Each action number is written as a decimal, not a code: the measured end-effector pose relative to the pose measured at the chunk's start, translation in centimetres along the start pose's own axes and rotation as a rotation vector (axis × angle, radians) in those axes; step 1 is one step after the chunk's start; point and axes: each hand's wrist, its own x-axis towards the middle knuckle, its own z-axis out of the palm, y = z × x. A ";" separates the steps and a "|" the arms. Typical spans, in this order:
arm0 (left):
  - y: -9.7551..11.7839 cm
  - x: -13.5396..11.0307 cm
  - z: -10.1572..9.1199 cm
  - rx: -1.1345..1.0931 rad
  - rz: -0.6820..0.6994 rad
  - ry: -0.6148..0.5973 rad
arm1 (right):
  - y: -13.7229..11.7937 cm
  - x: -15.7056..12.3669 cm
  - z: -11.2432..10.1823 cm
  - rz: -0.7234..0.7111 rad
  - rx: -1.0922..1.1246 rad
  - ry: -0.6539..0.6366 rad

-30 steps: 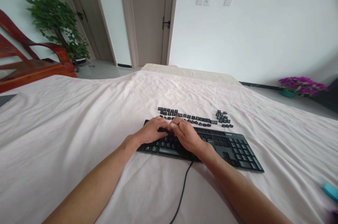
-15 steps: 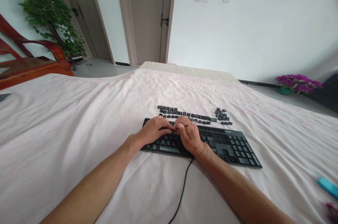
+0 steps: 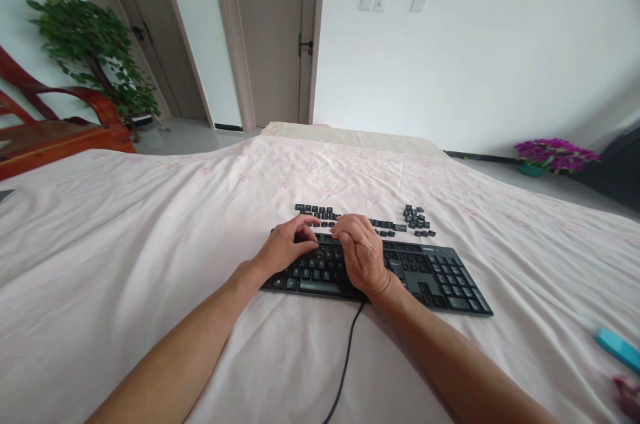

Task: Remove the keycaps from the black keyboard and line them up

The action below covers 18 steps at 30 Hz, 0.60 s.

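Observation:
A black keyboard [image 3: 417, 281] lies on the cloth, with bare sockets where several keys are off. Over its left part is my left hand [image 3: 285, 249], thumb and fingers apart with nothing visible between them. My right hand [image 3: 363, 254] is over the middle, its fingers curled toward the top edge and the loose caps. A thin, pale, wire-like thing [image 3: 368, 246] shows at its knuckles; what the fingertips pinch is hidden. Loose black keycaps [image 3: 383, 225] lie in rows behind the keyboard, partly covered by my hands. More keycaps [image 3: 415, 218] are heaped to the right.
A pale flowered cloth [image 3: 200, 231] with folds covers the surface. The keyboard's black cable [image 3: 345, 364] runs toward me. At the right edge lies a turquoise object [image 3: 619, 349]. Beyond are a wooden chair [image 3: 65, 127], a green plant [image 3: 95, 51] and purple flowers [image 3: 555, 154].
My hands were together over the keyboard's upper keys; now they are apart. The left has opened and shifted left, while the right's fingertips have moved up toward the loose keycaps.

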 end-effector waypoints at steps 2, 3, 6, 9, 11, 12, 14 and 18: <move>-0.3 0.1 -0.1 -0.115 -0.028 0.059 | -0.1 0.3 -0.1 0.020 -0.066 -0.085; -0.4 0.1 -0.2 -0.158 -0.038 0.079 | -0.2 0.4 -0.1 0.045 -0.105 -0.133; -0.5 0.2 -0.3 -0.240 -0.046 0.097 | -0.2 0.7 0.4 0.139 -0.221 -0.241; -0.6 0.3 -0.2 -0.277 -0.044 0.082 | -0.2 0.9 1.0 0.210 -0.283 -0.278; -0.7 0.3 -0.1 -0.282 -0.042 0.082 | -0.1 1.0 1.4 0.238 -0.297 -0.302; -0.8 0.4 -0.1 -0.280 -0.040 0.085 | 0.0 1.1 1.5 0.249 -0.301 -0.316; -0.9 0.4 0.0 -0.272 -0.035 0.096 | 0.1 1.2 1.7 0.268 -0.307 -0.339; -0.9 0.4 0.2 -0.254 -0.024 0.086 | 0.0 1.2 1.8 0.311 -0.316 -0.373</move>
